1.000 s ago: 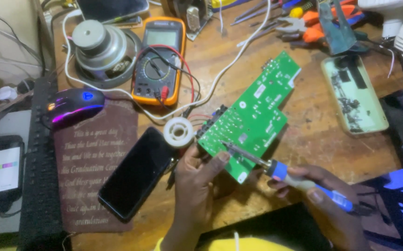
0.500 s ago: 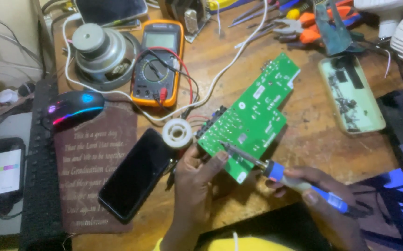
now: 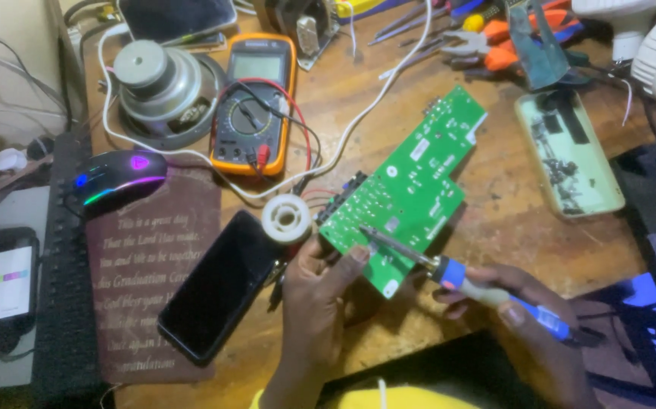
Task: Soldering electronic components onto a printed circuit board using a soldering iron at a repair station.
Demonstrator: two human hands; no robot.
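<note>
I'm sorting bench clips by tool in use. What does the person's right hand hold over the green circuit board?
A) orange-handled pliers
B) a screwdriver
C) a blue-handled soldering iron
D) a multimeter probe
C: the right hand grips a blue-handled soldering iron whose metal tip rests on the green circuit board, while the left hand steadies the board's near edge.

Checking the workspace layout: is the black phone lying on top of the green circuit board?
No, the black phone lies on the table left of the green circuit board, apart from it.
</note>
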